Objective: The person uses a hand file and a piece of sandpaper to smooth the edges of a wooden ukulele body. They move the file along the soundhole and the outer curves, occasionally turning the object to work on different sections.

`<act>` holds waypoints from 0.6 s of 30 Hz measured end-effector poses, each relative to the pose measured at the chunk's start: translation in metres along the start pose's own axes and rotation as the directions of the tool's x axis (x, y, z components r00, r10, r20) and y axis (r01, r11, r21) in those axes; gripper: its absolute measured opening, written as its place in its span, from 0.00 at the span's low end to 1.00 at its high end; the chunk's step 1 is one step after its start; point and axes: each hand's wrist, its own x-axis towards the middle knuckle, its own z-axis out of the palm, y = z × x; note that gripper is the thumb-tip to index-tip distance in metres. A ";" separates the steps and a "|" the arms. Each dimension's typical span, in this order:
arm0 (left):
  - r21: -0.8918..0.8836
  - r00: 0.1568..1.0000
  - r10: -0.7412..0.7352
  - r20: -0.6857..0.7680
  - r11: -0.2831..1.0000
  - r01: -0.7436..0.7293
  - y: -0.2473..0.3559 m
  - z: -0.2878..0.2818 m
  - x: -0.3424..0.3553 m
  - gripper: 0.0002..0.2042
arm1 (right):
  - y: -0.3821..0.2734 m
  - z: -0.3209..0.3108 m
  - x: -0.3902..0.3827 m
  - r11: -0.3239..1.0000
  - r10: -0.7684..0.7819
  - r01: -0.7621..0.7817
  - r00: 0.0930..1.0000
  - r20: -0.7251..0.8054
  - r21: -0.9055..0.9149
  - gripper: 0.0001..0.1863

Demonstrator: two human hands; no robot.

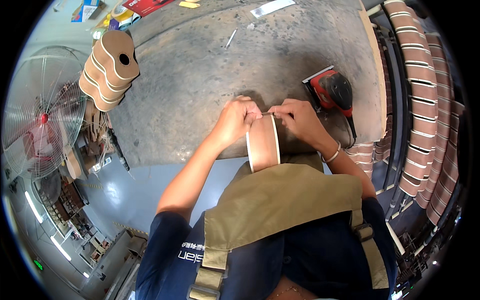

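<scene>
My left hand and my right hand both grip the top end of a curved brown wooden body with pale edge binding. It stands on its side between me and the near edge of the grey workbench. My fingertips meet at its upper rim, pinching a thin dark strip there. The lower part of the wooden body is hidden behind my olive apron.
A red and black electric sander lies on the bench just right of my right hand. Stacked guitar-shaped wooden bodies sit at the bench's left corner. A fan stands at left. Racks of curved brown sides fill the right.
</scene>
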 end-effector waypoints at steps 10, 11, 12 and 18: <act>0.246 0.918 0.367 -0.148 0.913 -0.326 0.053 0.000 -0.069 0.06 | -0.044 0.000 -0.075 0.943 -0.276 0.256 0.959 -0.069 -0.214 0.20; 0.271 0.904 0.402 -0.144 0.895 -0.355 0.055 0.003 -0.074 0.06 | -0.043 0.003 -0.082 0.928 -0.331 0.306 0.939 -0.093 -0.211 0.20; 0.297 0.889 0.437 -0.139 0.875 -0.383 0.058 0.005 -0.080 0.07 | -0.039 0.008 -0.088 0.911 -0.384 0.355 0.916 -0.117 -0.210 0.20; 0.387 0.772 0.628 -0.093 0.737 -0.553 0.057 0.029 -0.110 0.07 | -0.020 0.022 -0.121 0.715 -0.666 0.607 0.743 -0.074 -0.346 0.20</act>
